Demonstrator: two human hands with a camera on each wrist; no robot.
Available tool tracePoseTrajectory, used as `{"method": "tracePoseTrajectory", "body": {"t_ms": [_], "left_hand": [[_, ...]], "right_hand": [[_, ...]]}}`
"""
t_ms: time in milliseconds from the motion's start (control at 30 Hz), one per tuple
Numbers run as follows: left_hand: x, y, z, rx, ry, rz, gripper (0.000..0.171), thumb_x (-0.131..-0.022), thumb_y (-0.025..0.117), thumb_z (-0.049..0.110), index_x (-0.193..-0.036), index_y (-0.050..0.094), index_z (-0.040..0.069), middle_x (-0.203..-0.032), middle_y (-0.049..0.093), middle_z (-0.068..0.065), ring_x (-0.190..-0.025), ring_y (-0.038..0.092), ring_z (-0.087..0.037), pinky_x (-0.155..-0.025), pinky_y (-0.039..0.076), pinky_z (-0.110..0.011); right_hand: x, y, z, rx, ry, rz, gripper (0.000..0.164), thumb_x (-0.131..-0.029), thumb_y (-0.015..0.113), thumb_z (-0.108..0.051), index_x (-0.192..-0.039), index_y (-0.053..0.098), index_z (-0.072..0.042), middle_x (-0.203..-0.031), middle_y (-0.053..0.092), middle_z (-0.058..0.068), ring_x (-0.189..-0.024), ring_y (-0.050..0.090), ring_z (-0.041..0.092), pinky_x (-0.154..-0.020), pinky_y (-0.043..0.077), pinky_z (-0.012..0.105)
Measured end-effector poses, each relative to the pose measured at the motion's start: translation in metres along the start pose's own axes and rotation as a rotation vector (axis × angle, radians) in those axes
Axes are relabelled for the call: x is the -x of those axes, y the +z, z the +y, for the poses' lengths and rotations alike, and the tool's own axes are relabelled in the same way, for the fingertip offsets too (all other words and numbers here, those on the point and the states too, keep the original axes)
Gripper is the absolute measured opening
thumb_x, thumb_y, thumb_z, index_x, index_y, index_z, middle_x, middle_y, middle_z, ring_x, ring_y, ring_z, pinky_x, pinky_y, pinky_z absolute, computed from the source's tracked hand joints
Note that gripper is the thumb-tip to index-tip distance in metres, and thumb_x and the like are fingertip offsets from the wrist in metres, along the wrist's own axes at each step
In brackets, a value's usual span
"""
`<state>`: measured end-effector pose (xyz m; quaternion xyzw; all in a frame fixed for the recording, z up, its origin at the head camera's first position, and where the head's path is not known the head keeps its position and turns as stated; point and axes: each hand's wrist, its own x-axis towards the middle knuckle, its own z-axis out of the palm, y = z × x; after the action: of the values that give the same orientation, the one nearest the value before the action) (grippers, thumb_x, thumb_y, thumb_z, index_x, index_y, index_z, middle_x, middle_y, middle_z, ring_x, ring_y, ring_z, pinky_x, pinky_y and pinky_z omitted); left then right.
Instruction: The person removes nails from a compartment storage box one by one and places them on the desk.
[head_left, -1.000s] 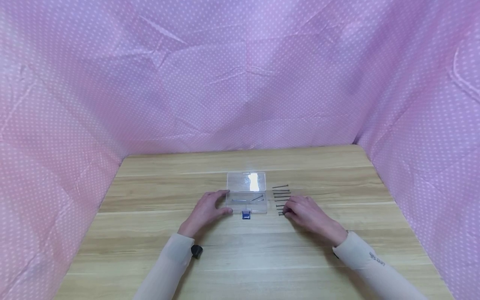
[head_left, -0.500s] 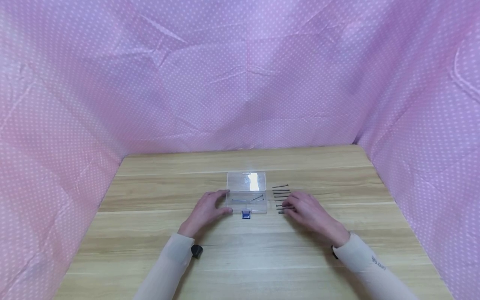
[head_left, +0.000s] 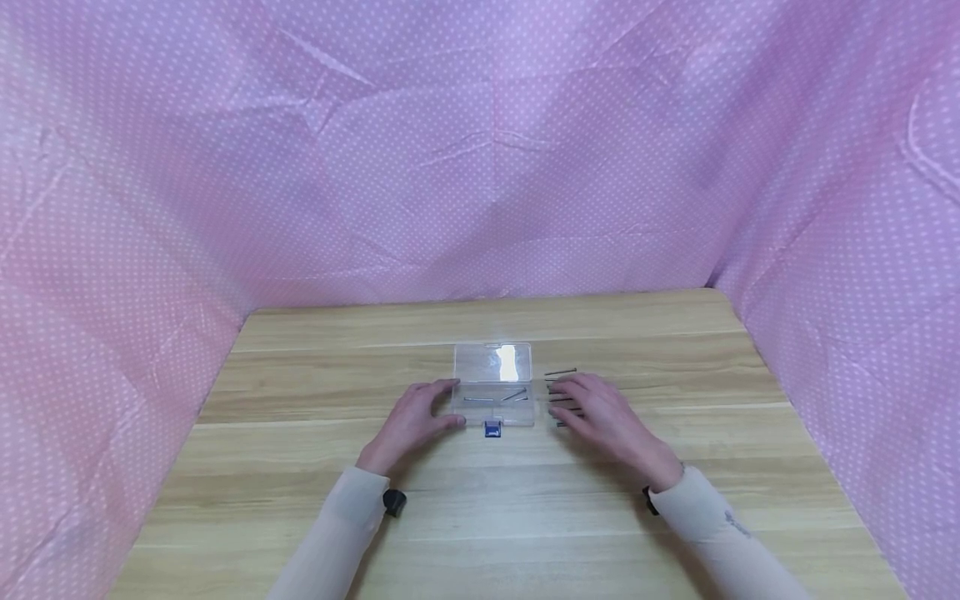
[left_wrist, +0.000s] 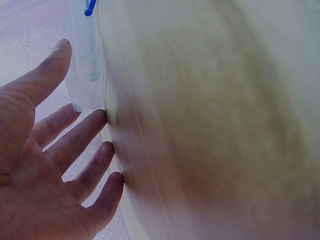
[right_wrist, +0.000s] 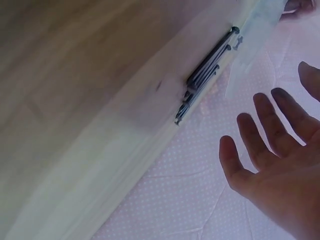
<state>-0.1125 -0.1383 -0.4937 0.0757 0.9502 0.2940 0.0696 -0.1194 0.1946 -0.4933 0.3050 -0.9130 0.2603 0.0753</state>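
Note:
A clear plastic box (head_left: 517, 415) stands with its lid (head_left: 476, 363) laid back, a blue latch (head_left: 492, 429) at its front. Three metal screws (head_left: 478, 400) lie inside. My left hand (head_left: 411, 425) is at the box's left side, thumb and index fingertips right at its edge, the fingers spread in the left wrist view. To the right of the box, dark long screws (head_left: 561, 372) lie in a row on the table, several of them partly hidden under my right hand (head_left: 611, 421). In the right wrist view that hand has its fingers apart, holding nothing, above the screws (right_wrist: 212, 60).
The wooden table (head_left: 480, 517) has its far edge against a pink dotted cloth (head_left: 480, 167), which also hangs on the left and right. Black bands (head_left: 393, 502) sit at both wrists.
My right hand's fingers have moved from the front screws and spread, and the hand has shifted left and away over the row. The left hand and the box stay put.

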Motion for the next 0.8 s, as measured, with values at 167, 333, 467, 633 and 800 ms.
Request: {"method": "tracePoseTrajectory", "body": {"t_ms": [167,333,467,633,800], "left_hand": [[0.0,0.001,-0.001,-0.006,-0.006,0.003,0.073,-0.086,0.084,0.04,-0.15,0.056,0.018,-0.146,0.059,-0.013,-0.136,0.05,-0.038,-0.113,0.04,-0.058],[-0.001,0.002,-0.001,-0.024,-0.013,0.003,0.074,-0.086,0.084,0.04,-0.15,0.055,0.017,-0.146,0.059,-0.013,-0.136,0.049,-0.039,-0.114,0.04,-0.058],[0.0,0.002,0.001,-0.028,-0.013,0.003,0.073,-0.086,0.084,0.039,-0.15,0.055,0.017,-0.146,0.059,-0.013,-0.136,0.049,-0.038,-0.114,0.04,-0.058],[0.001,0.002,0.002,-0.033,-0.012,0.003,0.073,-0.086,0.084,0.039,-0.15,0.056,0.017,-0.145,0.06,-0.012,-0.135,0.05,-0.037,-0.113,0.041,-0.057],[0.002,0.002,0.004,-0.033,-0.017,0.002,0.073,-0.086,0.084,0.039,-0.15,0.056,0.017,-0.145,0.06,-0.012,-0.134,0.051,-0.037,-0.113,0.041,-0.057]], "right_hand": [[-0.006,0.005,-0.005,0.03,0.018,-0.056,0.054,-0.098,0.073,-0.035,-0.139,0.063,-0.002,-0.146,0.059,0.016,-0.138,0.05,0.039,-0.113,0.04,0.061],[-0.012,0.007,-0.009,0.049,0.044,-0.122,0.067,-0.099,0.069,-0.045,-0.149,0.054,-0.002,-0.157,0.048,0.015,-0.147,0.038,0.042,-0.115,0.034,0.066],[-0.017,0.009,-0.009,0.086,0.037,-0.168,0.074,-0.1,0.065,-0.051,-0.153,0.049,-0.003,-0.161,0.043,0.015,-0.15,0.033,0.042,-0.117,0.03,0.066],[-0.02,0.011,-0.009,0.124,0.037,-0.214,0.077,-0.101,0.06,-0.055,-0.155,0.045,-0.003,-0.164,0.038,0.015,-0.152,0.028,0.041,-0.119,0.026,0.066],[-0.023,0.013,-0.008,0.14,0.043,-0.237,0.077,-0.101,0.059,-0.056,-0.156,0.044,-0.003,-0.164,0.037,0.014,-0.153,0.026,0.04,-0.12,0.026,0.066]]}}
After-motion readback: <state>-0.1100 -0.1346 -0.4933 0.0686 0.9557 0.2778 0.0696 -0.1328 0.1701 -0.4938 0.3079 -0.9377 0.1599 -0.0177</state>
